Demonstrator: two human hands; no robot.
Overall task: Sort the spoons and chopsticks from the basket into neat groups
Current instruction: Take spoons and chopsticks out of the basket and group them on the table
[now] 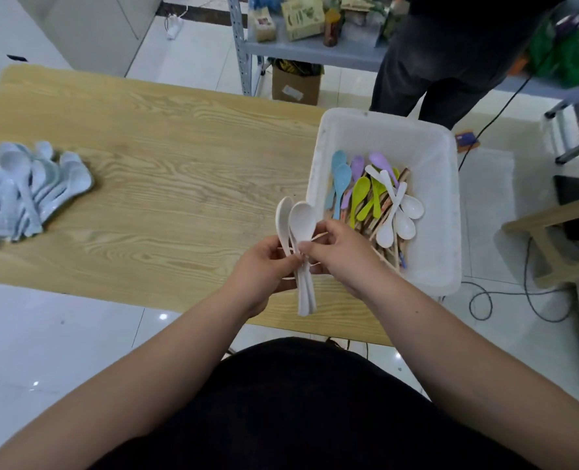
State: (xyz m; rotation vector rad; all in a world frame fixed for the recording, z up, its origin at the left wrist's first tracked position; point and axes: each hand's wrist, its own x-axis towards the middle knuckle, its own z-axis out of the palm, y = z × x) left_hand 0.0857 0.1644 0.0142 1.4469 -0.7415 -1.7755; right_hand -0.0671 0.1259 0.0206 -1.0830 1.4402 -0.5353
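In the head view, a small bundle of cream spoons [302, 218] was held above the near table [179, 147] edge, just at nine o'clock of the white basket [383, 118], bowls pointed to twelve o'clock and handles to six. The left hand [264, 266] was seen curled round the handles at mid length, fingers closed on them. The right hand [339, 256] was bent in from three o'clock, thumb and forefinger pinched on what looked to be a thin elastic band [319, 236] stretched across the spoon necks; how many turns had been made could not be told. Green, blue, purple and white spoons were seen lying in the basket over a bed of chopsticks [369, 228], and a heap of pale blue spoons [27, 191] was laid on the table at nine o'clock, well apart from the hands. The chief risk was judged to be the band: if released under tension, it could be snapped off and the bundle fanned out or dropped past the table edge to the floor. The spoons could also be twisted out of nesting if the left grip were loosened while the loop was drawn over. The unbound blue heap could be scattered by a careless sweep
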